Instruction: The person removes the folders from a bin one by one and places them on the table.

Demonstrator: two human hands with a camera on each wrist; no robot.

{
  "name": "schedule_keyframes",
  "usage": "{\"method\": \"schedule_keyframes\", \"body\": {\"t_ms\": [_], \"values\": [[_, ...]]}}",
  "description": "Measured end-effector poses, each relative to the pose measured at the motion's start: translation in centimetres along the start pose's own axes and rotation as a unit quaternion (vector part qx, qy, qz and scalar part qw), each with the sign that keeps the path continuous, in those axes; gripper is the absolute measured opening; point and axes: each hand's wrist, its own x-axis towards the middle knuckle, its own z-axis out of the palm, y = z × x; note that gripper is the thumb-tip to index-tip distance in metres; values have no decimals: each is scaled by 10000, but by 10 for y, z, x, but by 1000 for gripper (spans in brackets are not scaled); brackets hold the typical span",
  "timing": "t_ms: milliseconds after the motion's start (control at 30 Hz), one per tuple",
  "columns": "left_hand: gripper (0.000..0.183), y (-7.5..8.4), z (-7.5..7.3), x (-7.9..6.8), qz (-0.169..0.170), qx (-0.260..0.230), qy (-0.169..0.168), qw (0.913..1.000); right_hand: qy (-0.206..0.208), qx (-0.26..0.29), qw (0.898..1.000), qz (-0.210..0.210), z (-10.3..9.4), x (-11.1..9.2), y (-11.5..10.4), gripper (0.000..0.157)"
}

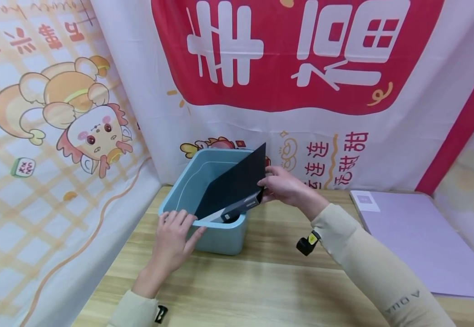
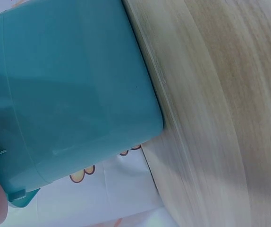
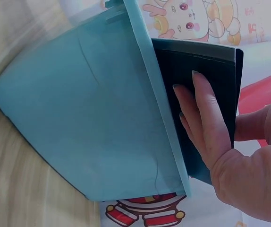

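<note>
A light blue plastic bin [image 1: 220, 240] stands on the wooden table, seen from outside in the left wrist view. Partway inside it, a black file folder [image 1: 237, 179] leans at a slant, its labelled spine facing the near side and its upper right corner above the rim. My right hand [image 1: 283, 187] pinches the folder by its right edge; in the right wrist view the fingers lie flat along one face of the folder [image 3: 206, 73], with the thumb on the other side. My left hand [image 1: 173, 238] grips the bin's near left rim, fingers hooked over it.
A flat lilac board or case [image 1: 417, 240] with a white label lies at the table's right. Printed cloth [image 1: 314, 122] hangs behind the bin, and another patterned sheet [image 1: 37, 181] covers the left side. Bare wood table [image 1: 237, 290] extends in front of the bin.
</note>
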Motion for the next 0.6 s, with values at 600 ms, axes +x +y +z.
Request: {"method": "schedule_keyframes", "body": {"t_ms": [600], "values": [[34,1,-1,0,8,16,2,10000,-103,155,9995,-239,-1,-9,0,67]]}}
